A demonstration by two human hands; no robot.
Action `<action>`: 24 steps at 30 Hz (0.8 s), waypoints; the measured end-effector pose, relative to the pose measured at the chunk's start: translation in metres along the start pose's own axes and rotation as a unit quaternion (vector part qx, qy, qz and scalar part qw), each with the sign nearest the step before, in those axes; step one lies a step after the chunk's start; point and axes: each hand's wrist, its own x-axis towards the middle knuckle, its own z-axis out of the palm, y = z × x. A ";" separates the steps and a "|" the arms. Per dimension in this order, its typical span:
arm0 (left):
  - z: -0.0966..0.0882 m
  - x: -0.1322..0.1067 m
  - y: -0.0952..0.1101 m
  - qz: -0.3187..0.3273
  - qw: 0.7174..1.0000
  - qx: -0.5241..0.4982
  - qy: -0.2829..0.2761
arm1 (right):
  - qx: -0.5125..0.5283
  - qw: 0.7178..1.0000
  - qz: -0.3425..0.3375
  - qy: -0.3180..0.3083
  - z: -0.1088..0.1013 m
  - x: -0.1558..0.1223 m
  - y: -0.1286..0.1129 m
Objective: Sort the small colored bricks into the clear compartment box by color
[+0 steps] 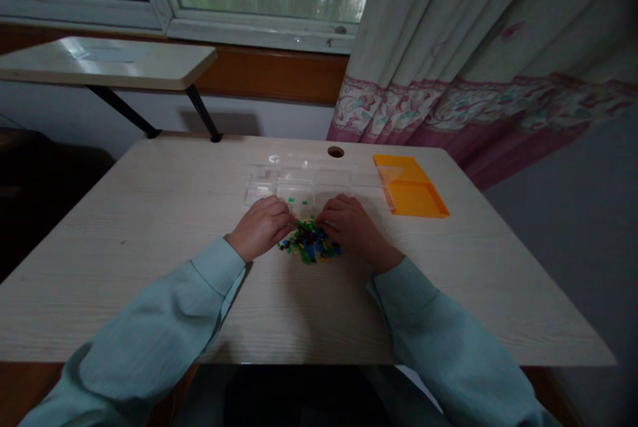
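Observation:
A heap of small plastic pieces [310, 246], green, blue, yellow and dark, lies on the table in front of me. From the left, my left hand [264, 224] reaches to its far edge with the fingers closed together. My right hand [351, 228] is at the heap's right side, fingers bent inward and closed at the tips. Whatever either hand pinches is too small to make out. Just beyond both hands sits a clear compartment box [333, 178]. Small green pieces [291, 200] show in its near left-middle part.
An orange tray [416, 184] lies at the right end of the clear box, partly overlapped by it. A round cable hole [335, 152] is near the table's [149, 228] back edge. At the back left stands a raised shelf [109, 62] on black legs. A curtain [428, 62] hangs behind the right side.

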 end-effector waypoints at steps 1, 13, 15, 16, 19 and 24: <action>0.000 0.000 0.000 0.001 1.000 0.002 -0.003 | 0.000 1.000 -0.002 -0.003 0.000 0.000 0.000; 0.001 -0.001 0.000 -0.019 0.999 0.023 -0.019 | -0.047 0.999 0.018 -0.016 -0.002 -0.001 -0.002; 0.000 -0.001 0.000 -0.021 0.999 0.027 -0.017 | -0.055 0.998 0.029 -0.015 -0.004 -0.001 -0.003; -0.001 -0.001 0.000 -0.022 0.999 0.030 -0.018 | -0.056 0.998 0.034 -0.015 -0.004 -0.001 -0.003; -0.002 -0.001 0.001 -0.026 0.999 0.036 -0.023 | -0.046 0.998 0.036 -0.017 -0.004 -0.001 -0.004; -0.002 0.000 0.003 -0.033 0.998 0.041 -0.038 | -0.028 0.999 0.024 -0.029 -0.004 0.000 -0.007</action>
